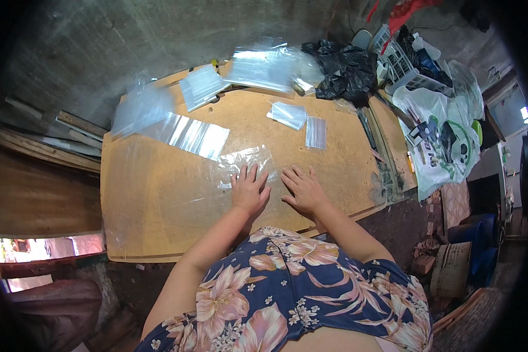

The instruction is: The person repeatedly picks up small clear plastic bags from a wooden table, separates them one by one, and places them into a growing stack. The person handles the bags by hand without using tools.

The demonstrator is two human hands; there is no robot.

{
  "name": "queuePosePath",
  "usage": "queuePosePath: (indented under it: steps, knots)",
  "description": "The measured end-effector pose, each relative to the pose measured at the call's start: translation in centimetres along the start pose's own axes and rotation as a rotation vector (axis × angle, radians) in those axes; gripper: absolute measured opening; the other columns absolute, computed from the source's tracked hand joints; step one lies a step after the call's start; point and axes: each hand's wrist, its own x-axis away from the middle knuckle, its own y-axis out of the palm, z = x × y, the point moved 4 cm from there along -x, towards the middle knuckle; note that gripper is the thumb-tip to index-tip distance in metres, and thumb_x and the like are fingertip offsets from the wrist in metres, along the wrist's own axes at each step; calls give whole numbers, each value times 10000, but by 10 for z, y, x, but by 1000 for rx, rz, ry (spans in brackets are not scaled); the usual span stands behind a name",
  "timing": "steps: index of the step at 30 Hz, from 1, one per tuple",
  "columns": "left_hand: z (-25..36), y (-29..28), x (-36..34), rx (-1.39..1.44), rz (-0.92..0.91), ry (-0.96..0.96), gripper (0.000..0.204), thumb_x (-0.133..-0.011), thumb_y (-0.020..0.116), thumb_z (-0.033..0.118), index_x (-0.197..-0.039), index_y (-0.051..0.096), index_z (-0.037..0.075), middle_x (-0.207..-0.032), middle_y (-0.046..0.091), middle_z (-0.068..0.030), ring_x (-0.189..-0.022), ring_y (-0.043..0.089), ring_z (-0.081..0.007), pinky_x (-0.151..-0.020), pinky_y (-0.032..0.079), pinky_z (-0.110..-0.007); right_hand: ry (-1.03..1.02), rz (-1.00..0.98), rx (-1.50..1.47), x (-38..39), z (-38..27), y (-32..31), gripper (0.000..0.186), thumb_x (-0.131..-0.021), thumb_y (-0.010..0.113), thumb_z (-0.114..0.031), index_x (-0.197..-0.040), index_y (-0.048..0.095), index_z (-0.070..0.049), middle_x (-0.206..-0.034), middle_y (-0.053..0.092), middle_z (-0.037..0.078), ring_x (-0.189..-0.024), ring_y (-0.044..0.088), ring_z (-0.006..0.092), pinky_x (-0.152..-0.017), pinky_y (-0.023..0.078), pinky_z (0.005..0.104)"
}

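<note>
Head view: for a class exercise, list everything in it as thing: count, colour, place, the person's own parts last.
Table: one, tan, centre
Large clear bags: several, count unclear, table's back and left
Small clear packets: at least two, table's back centre
Clear film: count unclear, transparent, by left hand
Black plastic bag: at least one, back right
Crate: one, grey, upper right
Printed bag: one, white, right
Red cloth: one, top right
Wooden boards: several, brown, left
Wall: grey, behind table
Floral top: one, navy, bottom
Left hand, right hand: bare, palms down, table's near side
</note>
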Motion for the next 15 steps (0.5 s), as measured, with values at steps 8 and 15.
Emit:
queuePosePath:
  steps: [8,15]
  knots:
    - [1,2,0,0,1,-40,450,-740,609,373,-1158,578,210,-1312,434,-134,-1239,325,-352,-965,243,-562,-6,63,-53,0,7,2,613,-821,518,-430,-1329,372,-120,-1418,305,39,-1318,247,249,-1045,151,572]
    - [-1,5,1,14,-40,-84,465,-741,602,384,-1174,570,217,-1331,417,-129,-1268,298,-354,-980,226,-568,482,457,-232,46,68,6,406,-774,580,-307,-1098,527,-68,-1067,532,161,-1009,494,328,-843,398,440]
